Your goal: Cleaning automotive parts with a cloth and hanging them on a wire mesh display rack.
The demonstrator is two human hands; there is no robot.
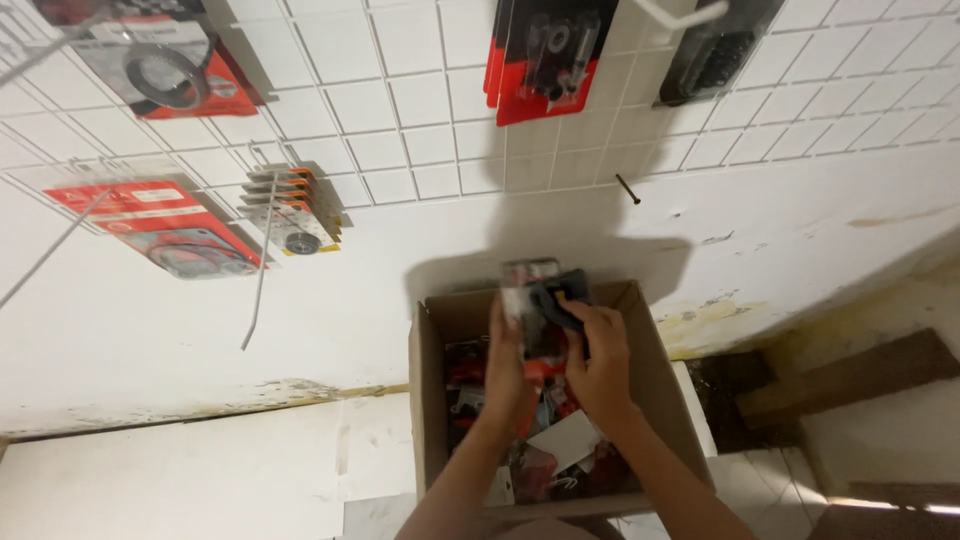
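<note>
I am pinching a light, stiff, slippery pack (545,292) by its edges, left hand (505,365) and right hand (600,360) fingers pressed on it, over the box (432,400).

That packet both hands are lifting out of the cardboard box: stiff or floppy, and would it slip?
The packet is probably light: the left hand and right hand lift it by fingertips. Its flat card shape suggests modest stiffness. If its front is glossy plastic it may be slippery, but blur hides it. The cardboard box holds more.

You face a white wall (150,320) hung with a wire grid (400,100); a stained pale floor (880,440) lies below.
</note>
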